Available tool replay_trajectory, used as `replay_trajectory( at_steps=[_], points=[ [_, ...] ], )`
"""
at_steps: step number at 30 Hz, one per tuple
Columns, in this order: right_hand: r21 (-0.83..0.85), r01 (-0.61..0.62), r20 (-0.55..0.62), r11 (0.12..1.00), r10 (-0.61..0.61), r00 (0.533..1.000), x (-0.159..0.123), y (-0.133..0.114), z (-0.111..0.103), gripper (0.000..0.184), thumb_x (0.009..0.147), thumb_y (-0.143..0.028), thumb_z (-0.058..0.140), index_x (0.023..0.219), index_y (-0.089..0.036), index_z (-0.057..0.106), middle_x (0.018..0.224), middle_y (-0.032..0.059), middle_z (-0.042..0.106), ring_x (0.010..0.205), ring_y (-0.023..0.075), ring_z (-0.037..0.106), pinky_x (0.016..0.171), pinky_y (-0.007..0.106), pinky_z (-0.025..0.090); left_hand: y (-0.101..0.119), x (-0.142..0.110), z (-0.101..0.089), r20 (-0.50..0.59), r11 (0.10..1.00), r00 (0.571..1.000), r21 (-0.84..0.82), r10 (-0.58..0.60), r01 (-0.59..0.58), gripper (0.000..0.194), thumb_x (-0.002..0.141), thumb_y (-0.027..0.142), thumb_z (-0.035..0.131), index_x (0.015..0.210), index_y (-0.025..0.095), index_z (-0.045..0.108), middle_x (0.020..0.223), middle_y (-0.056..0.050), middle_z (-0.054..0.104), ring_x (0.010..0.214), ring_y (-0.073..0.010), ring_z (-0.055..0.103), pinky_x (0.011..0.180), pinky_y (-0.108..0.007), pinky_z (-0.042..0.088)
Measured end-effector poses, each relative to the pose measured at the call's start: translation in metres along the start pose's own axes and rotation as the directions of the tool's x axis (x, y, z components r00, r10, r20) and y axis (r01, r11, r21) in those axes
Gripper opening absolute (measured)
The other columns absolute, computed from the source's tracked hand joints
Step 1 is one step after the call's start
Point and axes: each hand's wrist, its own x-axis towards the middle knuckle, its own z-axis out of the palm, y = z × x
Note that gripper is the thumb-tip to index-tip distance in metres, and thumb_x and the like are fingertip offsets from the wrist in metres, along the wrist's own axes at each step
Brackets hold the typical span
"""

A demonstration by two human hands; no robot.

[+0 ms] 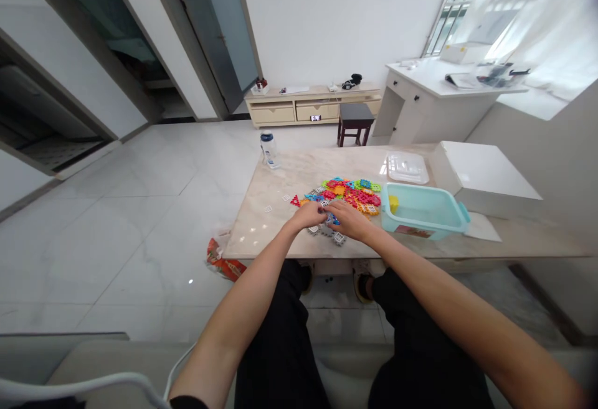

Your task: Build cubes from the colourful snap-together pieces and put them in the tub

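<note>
My left hand point(308, 215) and my right hand point(350, 219) meet above the near part of the table, fingers closed together. Between them shows a small cluster of interlocking plastic building pieces point(332, 218), partly blue; my fingers hide much of it. Just beyond my hands spreads a pile of flat toothed pieces point(343, 190) in red, orange, green and blue. Grey pieces with white square centres lie below my hands, one of them a grey piece point(339, 238) near the table's front edge. A red triangular piece point(295, 200) sits left of the pile.
A light teal plastic bin point(423, 232) with a yellow piece point(393, 203) inside stands right of the pile. Behind it are a clear lid point(407, 167) and a white box point(490, 169). A water bottle point(270, 150) occupies the table's far left corner point(261, 175).
</note>
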Motion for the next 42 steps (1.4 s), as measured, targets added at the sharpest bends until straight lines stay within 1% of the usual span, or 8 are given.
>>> replay_trajectory(
  at_steps=[6,11,15,18,22,26,30,42],
  points=[
    [-0.043,0.043,0.003,0.998,-0.043,0.999,-0.008,-0.005,-0.006,0.043,0.096,-0.021,0.075,0.138,-0.019,0.067,0.127,0.0144,0.073,0.122,0.0321,0.066,0.108,0.050,0.056,0.000,-0.008,-0.001,0.091,0.984,0.996,-0.178,0.017,0.000,0.017,0.075,0.030,0.058,0.064,0.018,0.064,0.059,-0.001,0.061,0.058,-0.0158,0.057,0.055,-0.025,0.040],
    [0.037,0.008,0.022,0.999,-0.009,1.000,-0.010,0.008,-0.009,0.039,0.094,-0.027,0.082,0.131,-0.020,0.070,0.126,0.0133,0.073,0.121,0.0300,0.067,0.106,0.046,0.056,-0.003,-0.003,-0.002,0.150,0.979,0.989,-0.200,-0.017,0.047,0.024,0.080,0.038,0.058,0.074,0.017,0.067,0.067,-0.004,0.068,0.061,-0.0169,0.064,0.055,-0.024,0.048],
    [0.004,-0.163,0.060,0.987,0.163,0.985,-0.019,0.029,-0.014,0.042,0.094,-0.029,0.083,0.133,-0.016,0.072,0.131,0.0170,0.070,0.126,0.0326,0.065,0.111,0.047,0.053,-0.012,0.001,-0.010,0.058,0.990,0.995,-0.106,-0.086,0.092,0.030,0.088,0.041,0.053,0.087,0.017,0.072,0.082,-0.007,0.076,0.072,-0.0204,0.071,0.065,-0.028,0.054],
    [-0.038,-0.281,0.171,0.959,0.283,0.944,-0.032,0.045,-0.015,0.044,0.090,-0.026,0.086,0.131,-0.016,0.075,0.133,0.0182,0.069,0.126,0.0338,0.066,0.111,0.047,0.053,-0.023,0.001,-0.015,-0.059,0.994,0.992,0.010,-0.112,0.112,0.022,0.087,0.038,0.060,0.084,0.020,0.073,0.085,-0.008,0.077,0.086,-0.0247,0.072,0.082,-0.032,0.057],
    [-0.046,-0.207,0.330,0.977,0.211,0.920,-0.039,0.052,-0.006,0.048,0.081,-0.022,0.094,0.126,-0.018,0.078,0.131,0.0169,0.071,0.125,0.0352,0.067,0.110,0.046,0.053,-0.034,-0.002,-0.015,-0.093,0.988,0.990,0.109,-0.102,0.112,0.020,0.087,0.036,0.065,0.089,0.021,0.078,0.089,-0.009,0.079,0.092,-0.0275,0.073,0.093,-0.035,0.055],
    [-0.059,-0.100,0.401,0.993,0.115,0.909,-0.032,0.046,0.008,0.050,0.081,-0.026,0.095,0.127,-0.018,0.078,0.131,0.0163,0.071,0.123,0.0337,0.067,0.108,0.042,0.052,-0.038,-0.005,-0.011,-0.058,0.985,0.995,0.147,-0.086,0.094,0.022,0.090,0.035,0.064,0.091,0.020,0.079,0.088,-0.009,0.079,0.088,-0.0270,0.072,0.093,-0.035,0.054],
    [-0.104,-0.032,0.440,0.994,0.074,0.895,-0.026,0.040,0.017,0.050,0.084,-0.037,0.094,0.126,-0.017,0.077,0.128,0.0155,0.072,0.120,0.0334,0.068,0.106,0.040,0.052,-0.042,-0.008,-0.012,-0.023,0.985,0.998,0.157,-0.066,0.068,0.024,0.093,0.036,0.063,0.092,0.019,0.079,0.088,-0.009,0.080,0.085,-0.0260,0.072,0.090,-0.034,0.054],
    [-0.208,-0.105,0.458,0.972,0.192,0.868,-0.032,0.037,0.027,0.052,0.084,-0.041,0.092,0.127,-0.019,0.075,0.130,0.0157,0.073,0.119,0.0357,0.070,0.100,0.041,0.054,-0.044,-0.019,-0.021,-0.013,0.988,0.995,0.118,-0.094,0.095,0.022,0.094,0.034,0.061,0.092,0.019,0.078,0.085,-0.009,0.080,0.086,-0.0268,0.074,0.084,-0.032,0.055]
  ],
)
